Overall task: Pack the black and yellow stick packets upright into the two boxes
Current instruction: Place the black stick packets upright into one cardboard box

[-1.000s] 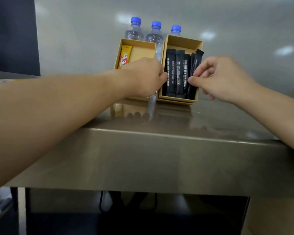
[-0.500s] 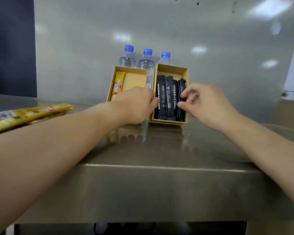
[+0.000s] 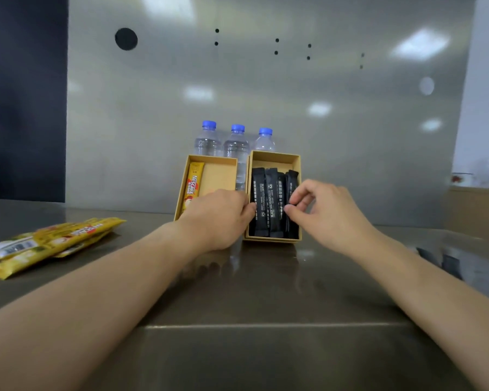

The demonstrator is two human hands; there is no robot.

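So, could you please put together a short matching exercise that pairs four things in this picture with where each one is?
Things:
1. black stick packets
2. single yellow stick packet
3. pile of yellow stick packets
4. water bottles

Places:
A. lying loose on the counter at the left
B. behind the two boxes, against the metal wall
C. standing in the right box
D. at the left wall of the left box

Pairs: 1-C, 2-D, 3-A, 4-B
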